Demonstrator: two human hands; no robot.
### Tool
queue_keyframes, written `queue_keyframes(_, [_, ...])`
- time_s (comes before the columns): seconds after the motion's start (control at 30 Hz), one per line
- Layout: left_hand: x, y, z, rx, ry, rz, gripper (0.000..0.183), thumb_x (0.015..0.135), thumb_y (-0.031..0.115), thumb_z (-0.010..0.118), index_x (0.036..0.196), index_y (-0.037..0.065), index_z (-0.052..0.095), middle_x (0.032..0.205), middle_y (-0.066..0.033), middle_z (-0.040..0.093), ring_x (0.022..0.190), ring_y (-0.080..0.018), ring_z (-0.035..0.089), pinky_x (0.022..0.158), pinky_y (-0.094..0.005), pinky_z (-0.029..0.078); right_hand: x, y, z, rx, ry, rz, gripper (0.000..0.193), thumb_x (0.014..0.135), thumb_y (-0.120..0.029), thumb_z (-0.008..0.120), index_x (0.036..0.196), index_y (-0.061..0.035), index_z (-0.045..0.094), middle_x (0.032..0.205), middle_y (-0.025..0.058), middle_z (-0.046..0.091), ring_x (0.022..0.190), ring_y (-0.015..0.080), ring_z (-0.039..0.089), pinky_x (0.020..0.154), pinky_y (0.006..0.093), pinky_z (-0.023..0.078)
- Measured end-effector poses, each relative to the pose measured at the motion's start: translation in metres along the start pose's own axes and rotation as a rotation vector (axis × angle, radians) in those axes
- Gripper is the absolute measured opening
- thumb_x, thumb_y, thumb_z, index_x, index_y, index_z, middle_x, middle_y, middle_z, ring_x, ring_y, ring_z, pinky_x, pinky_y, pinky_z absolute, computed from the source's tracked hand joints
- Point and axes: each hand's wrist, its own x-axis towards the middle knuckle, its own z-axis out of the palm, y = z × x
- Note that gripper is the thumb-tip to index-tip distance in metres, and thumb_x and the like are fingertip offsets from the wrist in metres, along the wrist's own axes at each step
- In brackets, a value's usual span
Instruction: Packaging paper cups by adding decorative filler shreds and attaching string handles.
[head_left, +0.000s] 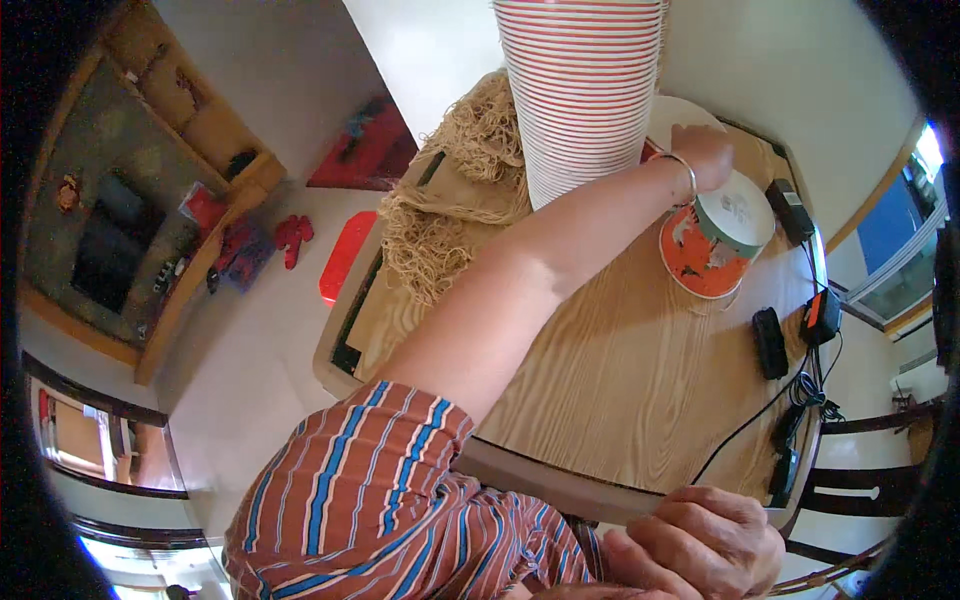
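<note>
My left arm, in a brown sleeve with blue stripes, reaches across the wooden table. My left hand (703,155), a bangle at its wrist, is at a white round piece (684,112) behind a tall stack of nested white paper tubs (585,95) with red rims. Its fingers are blurred and partly hidden, so its grip does not show. Just in front of that hand, an orange patterned paper tub (690,255) stands beside a green-banded round tub (738,208) that lies tilted against it. Down at the table's near edge, my right hand (715,545) is closed; whatever it holds is hidden.
Tangled beige fringed cloth (435,235) covers the table's left part. Along the right edge lie a black case (769,343), black adapters (820,317) and cables. A red stool (348,255) stands left of the table (600,400); a dark chair (860,490) is at the right.
</note>
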Motion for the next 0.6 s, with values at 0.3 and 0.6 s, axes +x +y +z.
queue_keyframes(0.3, [0.087, -0.017, 0.077, 0.072, -0.224, 0.068, 0.023, 0.063, 0.017, 0.063, 0.079, 0.001, 0.069, 0.081, -0.0188, 0.067, 0.072, -0.0328, 0.064, 0.068, -0.0440, 0.051, -0.047, 0.038, -0.016, 0.031, 0.016, -0.011, 0.053, 0.058, -0.010, 0.060, 0.106, 0.0116, 0.058, 0.079, 0.0125, 0.059, 0.063, 0.0206, 0.058, 0.053, 0.0304, 0.046])
queue_keyframes(0.6, [0.083, 0.009, 0.069, 0.149, -0.522, 0.140, 0.034, 0.069, 0.018, 0.056, 0.097, 0.005, 0.070, 0.102, -0.0165, 0.068, 0.094, -0.0299, 0.064, 0.083, -0.0382, 0.051, -0.061, -0.013, -0.029, -0.232, 0.106, 0.466, 0.041, 0.072, -0.009, 0.073, 0.110, 0.0016, 0.061, 0.074, 0.0069, 0.063, 0.061, 0.0239, 0.062, 0.051, 0.0337, 0.049])
